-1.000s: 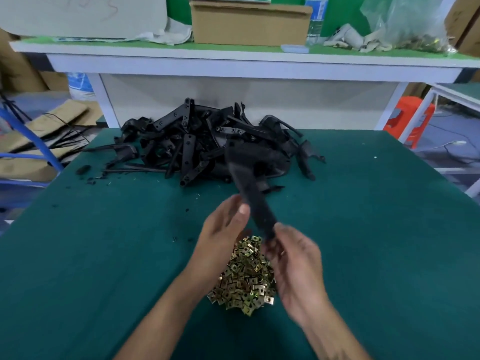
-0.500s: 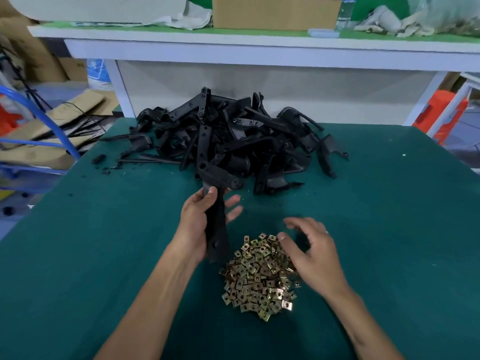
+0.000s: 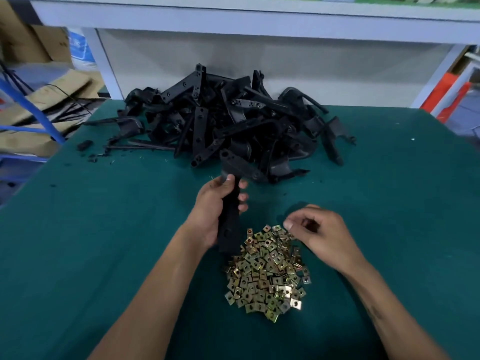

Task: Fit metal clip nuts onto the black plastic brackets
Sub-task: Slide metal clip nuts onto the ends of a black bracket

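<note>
Starting out, we grip one bracket [image 3: 228, 219] in our left hand [image 3: 211, 211] while our right hand [image 3: 320, 233] curls over the clip nuts [image 3: 267, 274], its pinch unclear; the bracket pile [image 3: 233, 126] waits.

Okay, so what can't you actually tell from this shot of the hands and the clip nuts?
- Head view: whether the right hand pinches a clip nut; its curled fingers hide the fingertips.
- Head view: the middle of the held bracket; the left hand wraps it.
- Head view: whether any bracket in the black pile already carries a nut; too dark and small.
- Head view: the upper shelf, cut by the top edge.
</note>
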Available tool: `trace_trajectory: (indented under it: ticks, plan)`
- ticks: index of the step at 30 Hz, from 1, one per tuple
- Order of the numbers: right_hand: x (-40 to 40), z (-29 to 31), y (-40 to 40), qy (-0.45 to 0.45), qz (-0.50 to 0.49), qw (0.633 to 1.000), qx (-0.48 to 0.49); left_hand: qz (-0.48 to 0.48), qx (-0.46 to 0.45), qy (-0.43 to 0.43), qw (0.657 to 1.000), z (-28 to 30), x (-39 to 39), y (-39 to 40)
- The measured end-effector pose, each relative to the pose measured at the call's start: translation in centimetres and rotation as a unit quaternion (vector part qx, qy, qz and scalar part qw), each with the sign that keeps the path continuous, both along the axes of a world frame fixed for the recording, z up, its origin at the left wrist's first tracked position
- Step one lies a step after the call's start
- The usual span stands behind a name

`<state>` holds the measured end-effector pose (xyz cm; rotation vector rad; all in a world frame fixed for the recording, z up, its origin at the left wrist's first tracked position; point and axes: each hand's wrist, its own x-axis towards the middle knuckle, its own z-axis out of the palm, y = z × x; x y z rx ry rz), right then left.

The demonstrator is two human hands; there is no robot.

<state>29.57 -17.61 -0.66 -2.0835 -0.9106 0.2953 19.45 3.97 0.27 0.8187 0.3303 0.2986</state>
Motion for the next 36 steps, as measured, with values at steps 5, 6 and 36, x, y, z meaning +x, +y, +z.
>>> trace_trajectory:
  ticks: [5, 6, 36]
  plan:
    - [-0.2, -0.6, -0.8, -0.024, 0.038, 0.999, -0.02, -0.034, 0.069, 0.014, 0.997, -1.3, -0.3, -0.7]
    - [-0.2, -0.6, -0.7, -0.024, 0.034, 0.999, -0.02, -0.047, 0.071, 0.013, 0.996, -1.3, -0.4, -0.8]
    - [0.6, 0.2, 4.8, 0.392, -0.06, 0.829, 0.394, -0.079, 0.083, -0.031, 0.993, -1.0, 0.5, -1.0]
